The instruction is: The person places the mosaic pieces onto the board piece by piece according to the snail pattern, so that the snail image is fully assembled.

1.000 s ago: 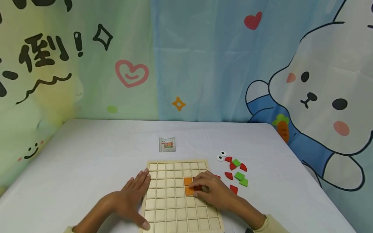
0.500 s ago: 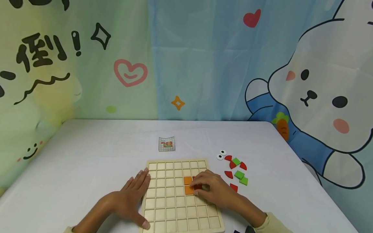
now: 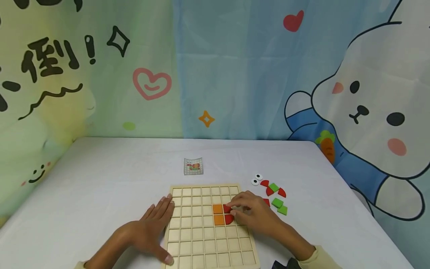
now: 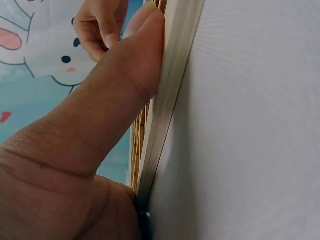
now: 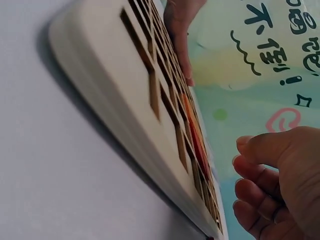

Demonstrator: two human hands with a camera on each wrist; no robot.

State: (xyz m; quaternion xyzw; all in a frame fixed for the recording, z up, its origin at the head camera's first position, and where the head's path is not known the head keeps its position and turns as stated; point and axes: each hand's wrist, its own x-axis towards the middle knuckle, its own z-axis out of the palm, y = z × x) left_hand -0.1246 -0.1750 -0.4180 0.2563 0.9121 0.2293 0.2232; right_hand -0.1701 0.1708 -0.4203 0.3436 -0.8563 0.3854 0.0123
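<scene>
A wooden grid board (image 3: 191, 235) lies on the white table. My left hand (image 3: 147, 231) rests along its left side, fingers spread on the far part of the edge and thumb at the near part; the left wrist view shows that thumb (image 4: 115, 85) against the board's rim. Two orange squares (image 3: 219, 219) sit in cells right of the middle, one behind the other. Beside them lie two red pieces, the nearer a quarter circle (image 3: 229, 219); fingertips partly cover the farther red piece (image 3: 226, 208). Over the board's right side, my right hand (image 3: 253, 213) has loosely bent fingers with nothing between them.
Right of the board lie several loose red pieces (image 3: 270, 191) and green squares (image 3: 277, 203), plus two white eye discs (image 3: 255, 182). A small picture card (image 3: 193, 166) lies behind the board. Something black (image 3: 280, 265) shows beside the right sleeve at the bottom edge.
My right hand has drawn back to the right and slightly away from me, letting go of the red piece and uncovering the nearer quarter circle. My left hand has stayed put.
</scene>
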